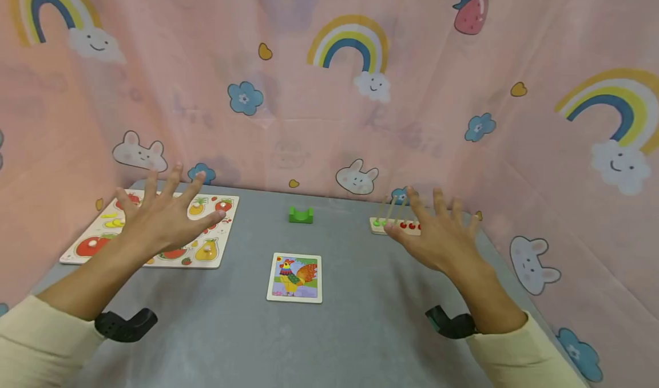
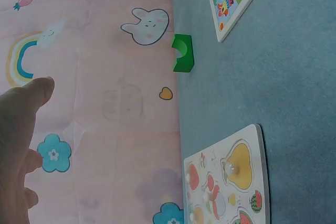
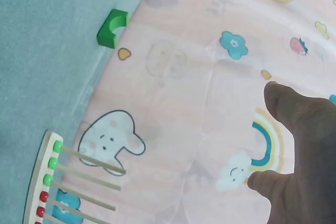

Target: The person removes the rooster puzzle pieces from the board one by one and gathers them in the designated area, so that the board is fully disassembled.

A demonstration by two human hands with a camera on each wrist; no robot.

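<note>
Fingers spread wide, my left hand [image 1: 159, 216] hovers over a fruit puzzle board [image 1: 222, 245] at the table's left, hiding its middle. My right hand [image 1: 437, 233], also spread and holding nothing, is in front of a wooden bead rack [image 1: 378, 230] with upright rods and green and red beads; its fingers cover the rack's right part. Between the hands lies a square rooster picture puzzle [image 1: 294, 278] with a pale frame. Farther back stands a small green block [image 1: 301, 215] with a curved notch, which the right wrist view shows beyond the bead rack.
A grey table [image 1: 350, 331] carries everything. Pink printed cloth [image 1: 309, 136] hangs behind it and along both sides, close to the board and the rack. Each wrist wears a black strap device, such as the left one [image 1: 126, 325].
</note>
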